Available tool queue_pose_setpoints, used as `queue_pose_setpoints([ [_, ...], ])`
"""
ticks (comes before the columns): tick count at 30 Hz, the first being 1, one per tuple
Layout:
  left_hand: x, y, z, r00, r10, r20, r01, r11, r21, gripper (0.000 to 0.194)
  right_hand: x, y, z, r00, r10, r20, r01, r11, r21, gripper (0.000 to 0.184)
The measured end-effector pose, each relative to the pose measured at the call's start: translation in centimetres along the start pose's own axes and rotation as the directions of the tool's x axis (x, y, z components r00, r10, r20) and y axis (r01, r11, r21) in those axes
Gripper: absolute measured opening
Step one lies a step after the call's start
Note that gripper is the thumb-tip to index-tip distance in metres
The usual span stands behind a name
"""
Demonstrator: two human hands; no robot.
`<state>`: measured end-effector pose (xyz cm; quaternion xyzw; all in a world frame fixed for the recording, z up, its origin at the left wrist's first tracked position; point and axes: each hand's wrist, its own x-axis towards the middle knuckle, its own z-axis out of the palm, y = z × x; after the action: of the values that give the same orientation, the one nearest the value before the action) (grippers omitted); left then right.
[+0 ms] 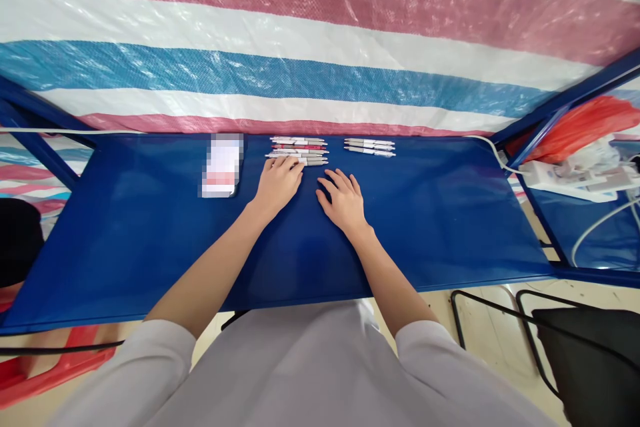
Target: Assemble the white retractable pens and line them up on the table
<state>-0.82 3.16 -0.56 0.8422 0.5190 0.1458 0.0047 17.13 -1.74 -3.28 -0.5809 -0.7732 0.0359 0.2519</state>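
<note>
The left hand point(279, 184) touches the larger pen group point(303, 147), fingers slightly parted; right of that group, the right hand point(347, 203) spreads its fingers loosely.

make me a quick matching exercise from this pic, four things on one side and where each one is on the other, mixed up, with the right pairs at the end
Things
1. left hand
2. right hand
3. smaller pen group
4. pixelated phone-shaped item

Places
A. lined up in parallel by the far edge of the blue table
B. over the table, apart from all the pens
C. on the table, farther left than both hands
D. fingers at the near side of the larger pen group

Pairs: 1-D, 2-B, 3-A, 4-C
</note>
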Motion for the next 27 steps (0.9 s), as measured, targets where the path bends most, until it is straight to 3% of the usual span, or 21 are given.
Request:
queue_pose_setpoints([
  [8,0.9,-0.1,0.2,0.999,0.019,0.042,-0.021,0.998,0.056,0.034,0.0,0.2,0.3,1.000,0.006,0.000,-0.006,1.000,-0.003,0.034],
  [27,1.3,-0.1,0.4,0.997,0.074,0.033,-0.074,0.997,0.007,0.034,0.2,0.2,0.1,0.998,0.042,0.035,-0.043,0.999,0.024,0.033],
])
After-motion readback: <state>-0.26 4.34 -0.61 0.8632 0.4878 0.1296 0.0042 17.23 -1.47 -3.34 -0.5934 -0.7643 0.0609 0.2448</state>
